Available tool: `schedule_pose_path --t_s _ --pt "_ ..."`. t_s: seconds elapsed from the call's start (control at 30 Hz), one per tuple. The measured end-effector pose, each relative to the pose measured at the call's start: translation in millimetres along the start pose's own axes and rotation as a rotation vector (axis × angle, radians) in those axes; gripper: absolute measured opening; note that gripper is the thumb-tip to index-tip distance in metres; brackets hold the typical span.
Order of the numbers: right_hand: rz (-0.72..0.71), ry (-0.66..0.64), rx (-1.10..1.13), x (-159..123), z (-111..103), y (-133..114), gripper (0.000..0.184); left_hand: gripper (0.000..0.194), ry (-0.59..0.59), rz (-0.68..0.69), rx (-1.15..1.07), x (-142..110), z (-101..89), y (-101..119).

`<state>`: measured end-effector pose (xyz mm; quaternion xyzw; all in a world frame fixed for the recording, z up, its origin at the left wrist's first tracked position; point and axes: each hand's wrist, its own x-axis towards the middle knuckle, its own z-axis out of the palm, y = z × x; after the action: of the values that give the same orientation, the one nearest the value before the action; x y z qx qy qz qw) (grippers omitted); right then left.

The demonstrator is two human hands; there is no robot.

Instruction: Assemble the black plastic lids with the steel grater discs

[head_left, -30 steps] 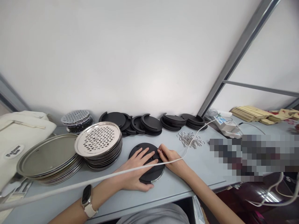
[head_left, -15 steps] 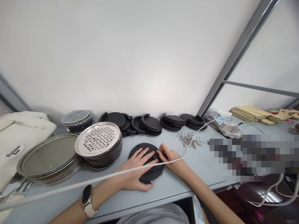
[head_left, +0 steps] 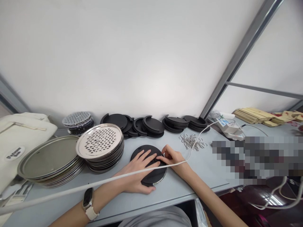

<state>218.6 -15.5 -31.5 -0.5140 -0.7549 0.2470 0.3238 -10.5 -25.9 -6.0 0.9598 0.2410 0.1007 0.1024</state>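
A round black disc [head_left: 153, 177] with a small slot near its far edge lies flat on the table in front of me, a thin shiny rim showing at its near right. My left hand [head_left: 139, 168] rests palm down across it, fingers spread and pressing on top. At the disc's right edge is my right hand [head_left: 176, 160], its fingers curled and the thumb side reaching over the disc. Whatever is between those fingertips is too small to make out. Bent wire hooks [head_left: 193, 142] lie in a loose pile beyond my right hand.
Left stand stacks of perforated metal discs [head_left: 101, 140], larger metal plates [head_left: 52, 157] and grey perforated discs [head_left: 77, 119]. Black rimmed discs [head_left: 153, 125] line the wall. A white cable [head_left: 94, 183] crosses above my hands. Wooden pieces [head_left: 253, 115] lie far right, a white bag [head_left: 21, 132] far left.
My right hand's fingers have shifted slightly left and further over the disc's edge. The left hand and the disc stay in place.
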Motion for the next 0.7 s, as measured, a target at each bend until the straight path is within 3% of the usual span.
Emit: schedule_pose_path --t_s 0.37,0.7 --pt "-0.014 -0.005 -0.006 2.4 0.9 -2.6 0.016 0.086 0.009 0.009 0.000 0.0 0.7 -0.6" --pt "-0.016 -0.001 -0.040 6.4 3.9 0.3 0.021 0.086 0.011 0.006 0.004 0.5 -1.6 0.7"
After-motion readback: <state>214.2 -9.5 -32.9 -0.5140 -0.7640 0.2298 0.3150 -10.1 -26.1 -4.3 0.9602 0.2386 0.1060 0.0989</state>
